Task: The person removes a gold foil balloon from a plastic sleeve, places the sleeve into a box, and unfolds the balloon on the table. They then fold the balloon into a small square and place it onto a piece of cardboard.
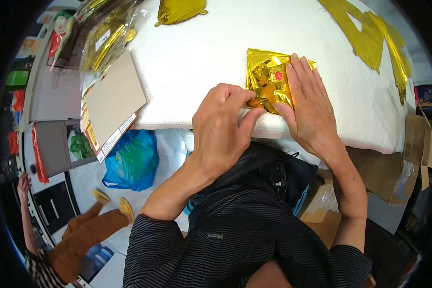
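Observation:
A folded gold foil balloon (269, 81) lies at the front edge of the white padded table, crinkled and shiny, with a small red mark on it. My left hand (223, 127) is at its lower left corner, fingers curled and thumb and index finger closing on the foil edge. Flat across the balloon's right side rests my right hand (309, 103), fingers stretched out and thumb spread towards the left hand. Part of the foil is hidden under that palm.
Flat gold foil balloons (180, 10) (369, 41) lie farther back. To the left are clear bags of gold foil (105, 43) and a grey-brown card (115, 93). A blue plastic bag (134, 161) sits below; cardboard boxes (384, 168) stand right. Another person's legs (89, 233) show lower left.

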A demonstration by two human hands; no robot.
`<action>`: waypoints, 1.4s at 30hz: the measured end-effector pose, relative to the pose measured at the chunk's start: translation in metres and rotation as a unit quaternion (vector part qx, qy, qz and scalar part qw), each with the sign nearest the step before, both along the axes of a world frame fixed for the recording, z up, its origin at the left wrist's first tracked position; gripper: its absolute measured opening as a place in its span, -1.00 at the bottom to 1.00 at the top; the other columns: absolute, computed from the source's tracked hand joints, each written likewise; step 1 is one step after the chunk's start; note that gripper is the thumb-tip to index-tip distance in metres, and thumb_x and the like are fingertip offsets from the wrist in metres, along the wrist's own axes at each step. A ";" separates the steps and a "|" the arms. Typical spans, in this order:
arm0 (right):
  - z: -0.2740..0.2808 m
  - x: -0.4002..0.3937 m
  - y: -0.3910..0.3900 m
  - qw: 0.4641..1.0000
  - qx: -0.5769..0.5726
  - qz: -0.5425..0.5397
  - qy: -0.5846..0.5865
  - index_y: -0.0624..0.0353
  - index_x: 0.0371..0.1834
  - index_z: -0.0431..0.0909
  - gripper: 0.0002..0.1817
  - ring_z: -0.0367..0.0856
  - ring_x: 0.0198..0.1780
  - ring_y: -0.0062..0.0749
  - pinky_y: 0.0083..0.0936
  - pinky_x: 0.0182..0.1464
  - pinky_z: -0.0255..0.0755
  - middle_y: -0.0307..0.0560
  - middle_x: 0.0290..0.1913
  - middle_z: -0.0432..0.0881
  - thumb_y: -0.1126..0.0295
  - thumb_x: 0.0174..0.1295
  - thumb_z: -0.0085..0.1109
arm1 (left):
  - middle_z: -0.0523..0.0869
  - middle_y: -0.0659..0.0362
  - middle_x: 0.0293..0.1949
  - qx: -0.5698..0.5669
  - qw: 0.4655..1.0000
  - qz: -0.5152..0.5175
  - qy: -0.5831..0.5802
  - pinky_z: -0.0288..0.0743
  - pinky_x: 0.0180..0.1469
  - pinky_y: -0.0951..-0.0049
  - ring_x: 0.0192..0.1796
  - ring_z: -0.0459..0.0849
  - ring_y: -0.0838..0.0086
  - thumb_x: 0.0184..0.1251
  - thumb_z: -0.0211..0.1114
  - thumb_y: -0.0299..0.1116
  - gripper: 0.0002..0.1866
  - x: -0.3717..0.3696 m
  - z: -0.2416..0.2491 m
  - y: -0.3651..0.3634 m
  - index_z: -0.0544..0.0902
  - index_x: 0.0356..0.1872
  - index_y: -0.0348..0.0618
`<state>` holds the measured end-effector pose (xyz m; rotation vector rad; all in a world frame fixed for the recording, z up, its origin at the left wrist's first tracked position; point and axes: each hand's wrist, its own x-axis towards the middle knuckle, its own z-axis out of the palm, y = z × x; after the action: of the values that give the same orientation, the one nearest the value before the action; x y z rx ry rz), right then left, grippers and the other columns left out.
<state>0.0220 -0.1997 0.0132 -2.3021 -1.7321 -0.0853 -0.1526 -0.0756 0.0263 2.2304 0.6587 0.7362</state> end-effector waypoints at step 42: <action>-0.003 0.001 -0.001 1.000 -0.002 0.003 -0.004 0.30 0.68 0.09 -0.14 -0.01 0.74 0.02 -0.08 0.75 -0.15 0.17 0.71 0.09 0.18 0.43 0.25 | 0.85 0.19 -0.33 -0.033 0.999 -0.018 -0.001 0.65 -0.30 0.35 -0.37 0.80 0.36 0.23 0.45 -0.52 -0.65 0.011 -0.007 0.029 0.66 0.05 -0.15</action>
<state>0.0226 -0.2009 0.0107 -2.3015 -1.7452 -0.0917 -0.1416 -0.0461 0.0195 2.1758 0.6306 0.6900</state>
